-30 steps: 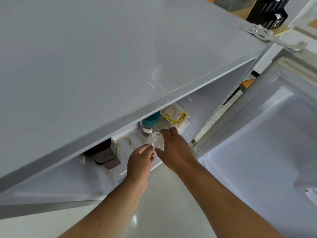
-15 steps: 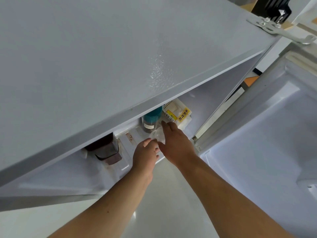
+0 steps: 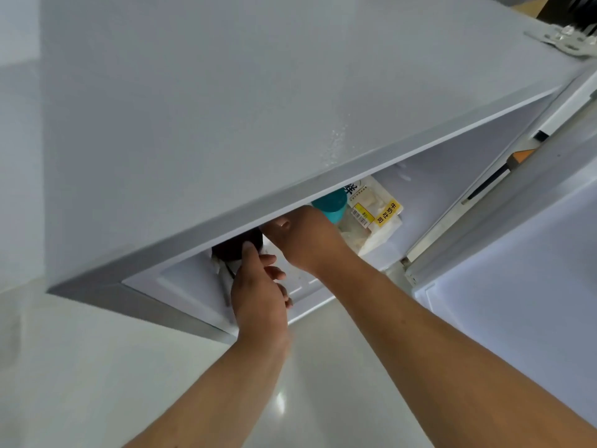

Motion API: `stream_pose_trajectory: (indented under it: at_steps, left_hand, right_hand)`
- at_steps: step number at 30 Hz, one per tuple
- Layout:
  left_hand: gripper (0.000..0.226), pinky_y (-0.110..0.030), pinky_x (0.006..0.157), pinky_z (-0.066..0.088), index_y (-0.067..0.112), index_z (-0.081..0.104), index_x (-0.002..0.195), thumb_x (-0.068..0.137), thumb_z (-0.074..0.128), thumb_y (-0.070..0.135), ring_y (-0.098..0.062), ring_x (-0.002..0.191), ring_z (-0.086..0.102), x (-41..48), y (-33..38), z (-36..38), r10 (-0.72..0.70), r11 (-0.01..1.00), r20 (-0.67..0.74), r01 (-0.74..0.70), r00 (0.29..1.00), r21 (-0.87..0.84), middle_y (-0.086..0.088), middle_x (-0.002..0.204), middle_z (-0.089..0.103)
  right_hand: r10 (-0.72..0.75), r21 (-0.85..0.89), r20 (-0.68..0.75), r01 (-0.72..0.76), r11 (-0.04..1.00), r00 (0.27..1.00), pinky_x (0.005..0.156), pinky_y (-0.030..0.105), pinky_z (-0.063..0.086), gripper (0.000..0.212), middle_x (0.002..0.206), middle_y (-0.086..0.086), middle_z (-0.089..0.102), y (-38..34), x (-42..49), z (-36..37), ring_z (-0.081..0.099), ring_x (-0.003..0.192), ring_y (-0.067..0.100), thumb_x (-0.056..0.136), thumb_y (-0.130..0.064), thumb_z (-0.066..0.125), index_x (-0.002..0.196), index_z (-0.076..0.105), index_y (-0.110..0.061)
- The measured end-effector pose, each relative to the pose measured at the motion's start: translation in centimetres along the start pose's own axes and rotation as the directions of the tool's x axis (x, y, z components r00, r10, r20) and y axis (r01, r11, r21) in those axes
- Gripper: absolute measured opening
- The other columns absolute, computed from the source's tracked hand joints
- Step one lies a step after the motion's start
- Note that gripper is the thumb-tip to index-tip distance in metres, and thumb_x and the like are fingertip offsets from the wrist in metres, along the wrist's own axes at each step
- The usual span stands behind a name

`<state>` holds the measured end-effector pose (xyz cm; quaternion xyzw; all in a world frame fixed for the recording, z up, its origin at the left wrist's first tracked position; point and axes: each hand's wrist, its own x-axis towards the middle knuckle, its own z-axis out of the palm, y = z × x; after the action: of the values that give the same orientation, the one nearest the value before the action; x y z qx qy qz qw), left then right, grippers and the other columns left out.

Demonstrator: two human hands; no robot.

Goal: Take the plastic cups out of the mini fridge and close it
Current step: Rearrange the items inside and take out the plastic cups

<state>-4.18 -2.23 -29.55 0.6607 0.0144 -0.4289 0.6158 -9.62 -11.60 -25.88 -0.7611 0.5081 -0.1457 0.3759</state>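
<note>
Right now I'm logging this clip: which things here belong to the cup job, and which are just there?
Job:
- mini fridge, open
- fridge door, swung right
- left hand, at a dark container
- right hand, reaching in; no clear cup can be made out

Just there:
- teal lid
- packet with yellow label
- hinge bracket
</note>
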Motion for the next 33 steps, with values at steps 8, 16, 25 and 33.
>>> stream_pose_trajectory:
  at_steps: [8, 16, 25, 33]
  left_hand:
    - [0.034, -0.027, 0.053, 0.041, 0.025, 0.067, 0.077, 0.1, 0.053, 0.045, -0.015, 0.064, 0.054, -0.4, 0.9, 1.0, 0.08, 0.995, 0.047, -0.082, 0.996, 0.049, 0.003, 0.07, 0.067]
    - [0.035, -0.018, 0.042, 0.039, 0.026, 0.074, 0.073, 0.1, 0.055, 0.039, -0.01, 0.048, 0.048, -2.2, 0.8, 4.6, 0.038, 0.996, 0.229, -0.056, 0.973, 0.072, 0.006, 0.074, 0.075]
    - [0.024, -0.024, 0.054, 0.043, 0.025, 0.068, 0.086, 0.102, 0.056, 0.039, -0.006, 0.04, 0.043, 1.0, -3.4, 4.5, -0.19, 0.979, 0.244, 0.166, 0.951, 0.117, 0.015, 0.06, 0.067]
    - [0.026, -0.027, 0.058, 0.049, 0.023, 0.07, 0.095, 0.1, 0.059, 0.046, -0.006, 0.043, 0.051, 4.4, -6.1, 3.4, -0.28, 0.953, 0.251, 0.235, 0.927, 0.193, 0.01, 0.065, 0.069]
  right_hand:
    - [0.049, 0.074, 0.014, -0.05, 0.996, 0.999, 0.094, 0.045, 0.053, 0.025, 0.11, 0.009, 0.071, -1.0, 0.1, -0.7, 0.065, 0.101, 0.026, 0.102, -0.03, 0.058, 0.111, 0.068, -0.009]
    - [0.209, 0.194, -0.112, -0.185, 0.963, 0.972, 0.049, 0.02, 0.051, 0.032, 0.056, 0.0, 0.067, 1.3, -0.6, -4.4, 0.066, 0.048, 0.009, 0.099, -0.021, 0.058, 0.068, 0.061, -0.018]
    - [0.313, 0.019, -0.061, -0.312, 0.95, 0.948, 0.08, 0.038, 0.062, 0.011, 0.082, 0.0, 0.073, 5.7, 0.6, -0.7, 0.074, 0.072, 0.018, 0.1, -0.03, 0.061, 0.102, 0.07, -0.023]
    - [0.307, -0.145, -0.118, -0.322, 0.936, 0.945, 0.076, 0.029, 0.056, 0.012, 0.079, -0.005, 0.062, 8.6, 1.8, 2.7, 0.065, 0.076, 0.015, 0.1, -0.031, 0.06, 0.1, 0.066, -0.021]
